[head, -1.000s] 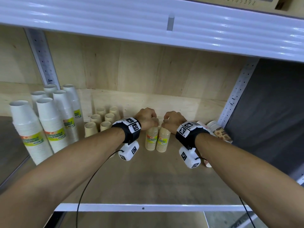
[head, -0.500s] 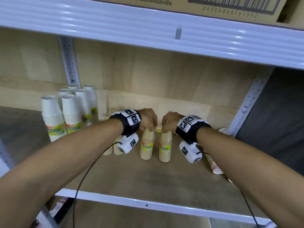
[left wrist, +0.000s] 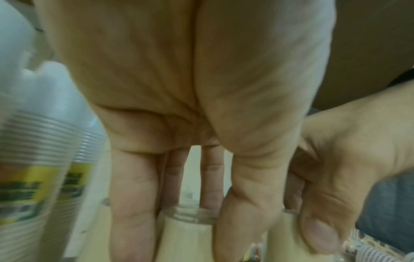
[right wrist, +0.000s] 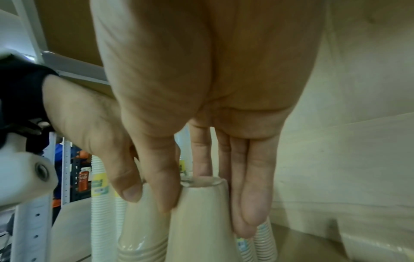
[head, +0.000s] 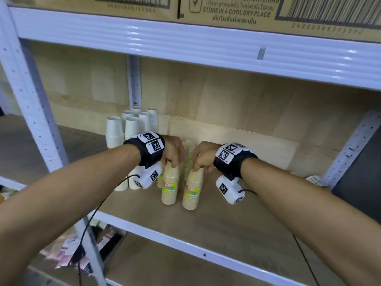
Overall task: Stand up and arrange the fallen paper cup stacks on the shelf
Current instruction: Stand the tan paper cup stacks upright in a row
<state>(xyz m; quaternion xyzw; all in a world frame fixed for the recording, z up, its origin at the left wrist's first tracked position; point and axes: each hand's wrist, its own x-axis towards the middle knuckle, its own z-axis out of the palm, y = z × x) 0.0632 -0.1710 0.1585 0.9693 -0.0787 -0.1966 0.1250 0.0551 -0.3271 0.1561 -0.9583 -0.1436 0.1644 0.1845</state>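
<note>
Kraft paper cup stacks, two, upright: our left hand (head: 174, 152) pinches one stack (head: 170, 182), our right hand (head: 203, 156) the other stack (head: 192, 187), by their tops, steadying them.

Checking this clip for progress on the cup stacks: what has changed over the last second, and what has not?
Little changed in the grip: the left hand still holds the top of the left tan stack, and the right hand the right tan stack. Both stacks stand upright, side by side. Mostly the head view shifted right and lower, showing cartons above. The white stacks stay upright; a fallen stack remains at far right.
</note>
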